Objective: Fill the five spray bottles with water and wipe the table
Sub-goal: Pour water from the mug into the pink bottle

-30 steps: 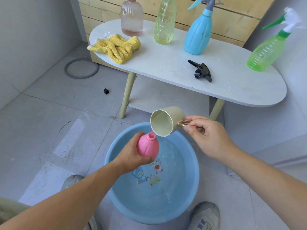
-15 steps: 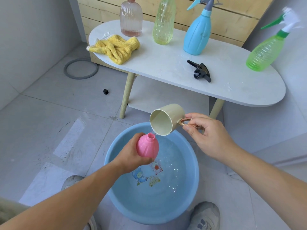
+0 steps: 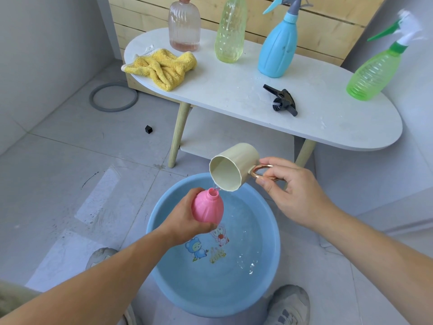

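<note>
the pink bottle (image 3: 207,208) is gripped by the left hand (image 3: 185,219) over the basin (image 3: 269,266), so spills are caught; the cup (image 3: 232,168), tipped at its neck, is held by the right hand (image 3: 288,186).

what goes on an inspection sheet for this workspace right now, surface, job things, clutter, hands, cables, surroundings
surface: white oval table, bottles standing along its far side
job's things: pink bottle, neck open, held over the blue basin; cream cup tipped, thin stream of water at the neck; clear pink bottle, yellow-green bottle, blue spray bottle and green spray bottle on the table; black spray head lying loose; yellow cloth crumpled at the left end
clutter: grey ring and small black piece on the floor
grippers: left hand grips the pink bottle; right hand holds the cup by its handle
cables: nothing seen
surroundings: grey tiled floor, wooden slats behind the table
</note>
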### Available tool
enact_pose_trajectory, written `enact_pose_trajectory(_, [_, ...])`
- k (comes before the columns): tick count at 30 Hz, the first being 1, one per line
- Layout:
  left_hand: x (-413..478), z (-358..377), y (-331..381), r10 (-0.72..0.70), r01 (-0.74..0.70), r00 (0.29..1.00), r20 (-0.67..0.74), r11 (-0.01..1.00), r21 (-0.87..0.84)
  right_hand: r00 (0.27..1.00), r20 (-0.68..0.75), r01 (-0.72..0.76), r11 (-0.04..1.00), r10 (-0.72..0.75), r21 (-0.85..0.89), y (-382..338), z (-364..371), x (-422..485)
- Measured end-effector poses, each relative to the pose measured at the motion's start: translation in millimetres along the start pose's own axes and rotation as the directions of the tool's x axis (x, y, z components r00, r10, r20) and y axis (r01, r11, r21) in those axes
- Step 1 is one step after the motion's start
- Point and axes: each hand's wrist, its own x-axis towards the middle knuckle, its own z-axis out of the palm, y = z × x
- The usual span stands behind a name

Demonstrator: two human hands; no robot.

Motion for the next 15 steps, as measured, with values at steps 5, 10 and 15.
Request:
enact_pose_trajectory(5, [0.2,0.4,0.0,0.0,0.0,1.0,-0.003,1.0,0.002,1.0,0.013,0.021,1.0,-0.02,-0.02,-0.3,0.4,0.3])
enact_pose_trajectory(10, [-0.1,0.6,1.5,0.002,-0.002,1.0,0.001,1.0,0.008,0.999,0.02,0.033,0.998,-0.032,-0.056,-1.4,0.3,0.3])
enact_pose_trajectory(15, [-1.6,0.7,2.9,-0.004,0.004,1.0,0.005,1.0,0.004,0.999,0.031,0.034,0.996,-0.032,-0.078,-1.8,-0.3,-0.5])
